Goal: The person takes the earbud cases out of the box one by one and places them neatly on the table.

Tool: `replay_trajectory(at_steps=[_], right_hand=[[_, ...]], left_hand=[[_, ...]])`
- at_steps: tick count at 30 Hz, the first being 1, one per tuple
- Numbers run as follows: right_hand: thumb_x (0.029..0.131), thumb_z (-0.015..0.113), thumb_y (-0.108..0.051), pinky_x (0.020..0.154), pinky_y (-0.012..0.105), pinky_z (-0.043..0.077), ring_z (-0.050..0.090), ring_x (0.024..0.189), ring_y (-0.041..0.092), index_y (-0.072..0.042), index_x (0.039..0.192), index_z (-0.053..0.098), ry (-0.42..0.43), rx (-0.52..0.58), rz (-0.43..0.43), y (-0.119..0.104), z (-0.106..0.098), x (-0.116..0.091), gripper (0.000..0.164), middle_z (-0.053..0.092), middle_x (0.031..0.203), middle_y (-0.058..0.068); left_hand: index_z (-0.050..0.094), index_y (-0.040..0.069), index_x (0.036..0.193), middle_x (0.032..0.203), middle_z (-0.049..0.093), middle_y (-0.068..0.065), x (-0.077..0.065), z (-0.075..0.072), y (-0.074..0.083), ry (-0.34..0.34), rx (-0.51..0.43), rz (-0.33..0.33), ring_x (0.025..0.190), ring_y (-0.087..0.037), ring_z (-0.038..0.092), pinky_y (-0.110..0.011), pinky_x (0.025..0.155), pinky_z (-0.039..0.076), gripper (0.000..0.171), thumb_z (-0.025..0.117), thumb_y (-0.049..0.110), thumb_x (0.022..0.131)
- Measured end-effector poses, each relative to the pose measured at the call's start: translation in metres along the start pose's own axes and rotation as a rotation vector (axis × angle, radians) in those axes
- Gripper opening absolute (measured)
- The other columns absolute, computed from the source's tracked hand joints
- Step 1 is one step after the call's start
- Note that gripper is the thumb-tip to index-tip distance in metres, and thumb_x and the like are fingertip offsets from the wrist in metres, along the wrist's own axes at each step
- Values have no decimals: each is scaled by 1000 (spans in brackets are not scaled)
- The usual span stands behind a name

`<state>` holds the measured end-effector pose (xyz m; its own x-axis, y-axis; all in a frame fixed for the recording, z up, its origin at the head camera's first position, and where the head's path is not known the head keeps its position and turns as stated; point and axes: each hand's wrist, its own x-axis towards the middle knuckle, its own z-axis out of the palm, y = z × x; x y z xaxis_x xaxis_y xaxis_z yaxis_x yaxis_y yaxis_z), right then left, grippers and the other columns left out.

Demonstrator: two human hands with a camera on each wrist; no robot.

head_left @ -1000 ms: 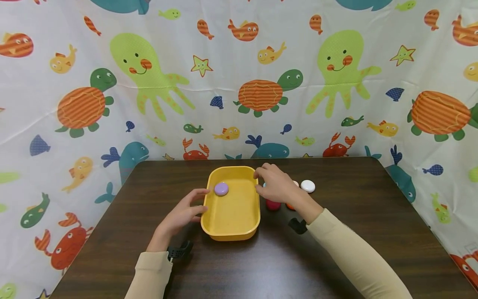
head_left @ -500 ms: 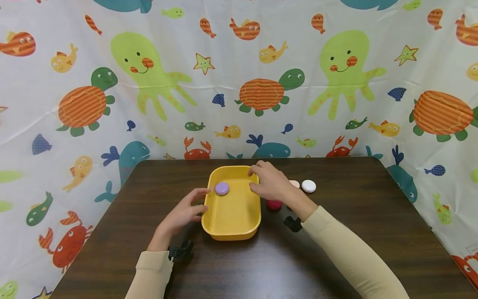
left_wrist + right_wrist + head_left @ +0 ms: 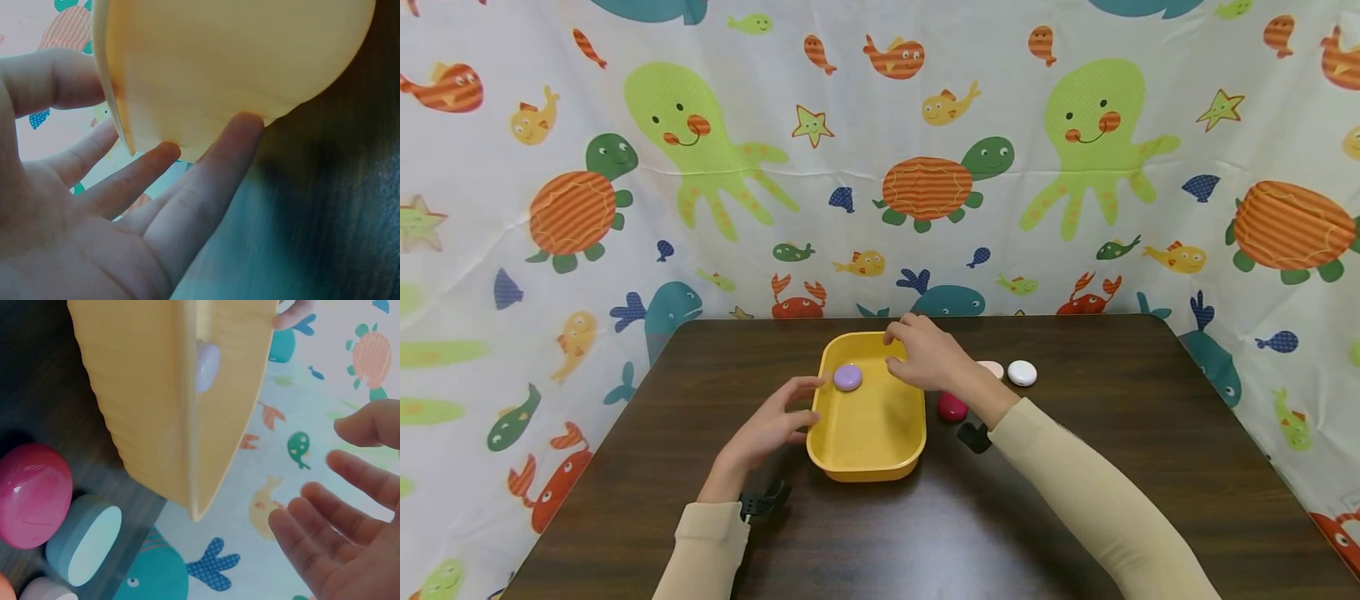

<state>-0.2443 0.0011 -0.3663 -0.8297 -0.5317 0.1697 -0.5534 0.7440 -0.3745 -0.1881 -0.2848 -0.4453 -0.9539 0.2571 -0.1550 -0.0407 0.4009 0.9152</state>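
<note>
A yellow rectangular tray [image 3: 867, 433] stands mid-table with a round, glossy lilac piece [image 3: 847, 377] in its back left part. At the tray's left side is my left hand [image 3: 769, 427]; in the left wrist view its loosely extended fingers [image 3: 240, 137] touch the outer wall. My right hand [image 3: 928, 354] hovers over the tray's back right rim. Seen from the right wrist, the fingers and thumb of that hand [image 3: 356, 531] are apart and hold nothing.
Right of the tray lie a crimson rounded piece [image 3: 952, 407], a pale pink one [image 3: 992, 368] and a white one [image 3: 1022, 372]. The right wrist view adds a teal piece [image 3: 84, 540] with a pale flat face and part of an orange one [image 3: 5, 592]. A sea-animal cloth [image 3: 850, 125] hangs behind the table.
My right hand has moved left from beside the tray's right rim to over the tray, still without anything in it. The left hand stays at the tray's side.
</note>
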Motion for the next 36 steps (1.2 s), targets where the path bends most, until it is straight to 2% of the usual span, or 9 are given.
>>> replay_trajectory(at_steps=[6, 14, 27, 36], right_hand=[[93, 69, -27, 88, 37, 57, 52, 107, 23, -12, 121, 67, -8, 14, -6, -5, 1, 8, 31, 61, 120, 7], [93, 69, -27, 87, 35, 56, 52, 103, 22, -13, 123, 67, -32, 36, 6, -10, 8, 19, 33, 60, 117, 6], [94, 67, -27, 90, 38, 55, 51, 106, 23, -9, 127, 66, -56, 19, -35, -20, 14, 34, 37, 60, 123, 10], [95, 65, -32, 90, 39, 56, 54, 106, 21, -11, 128, 65, -71, -5, -44, -25, 21, 44, 39, 59, 124, 6]], left_hand=[[40, 12, 151, 157, 33, -20, 0, 0, 0, -2, -7, -2, 132, -42, 48, -51, 94, 56, 56, 62, 17, 99], [41, 14, 149, 157, 34, -19, -1, 0, -2, -8, -12, -5, 132, -42, 47, -51, 94, 56, 55, 62, 16, 99], [41, 13, 150, 156, 35, -20, -2, 0, 0, -7, -18, -5, 133, -42, 46, -52, 94, 56, 55, 61, 14, 99], [41, 12, 150, 155, 36, -20, -1, 1, -1, -9, -20, 2, 131, -42, 48, -51, 93, 56, 54, 60, 14, 100]])
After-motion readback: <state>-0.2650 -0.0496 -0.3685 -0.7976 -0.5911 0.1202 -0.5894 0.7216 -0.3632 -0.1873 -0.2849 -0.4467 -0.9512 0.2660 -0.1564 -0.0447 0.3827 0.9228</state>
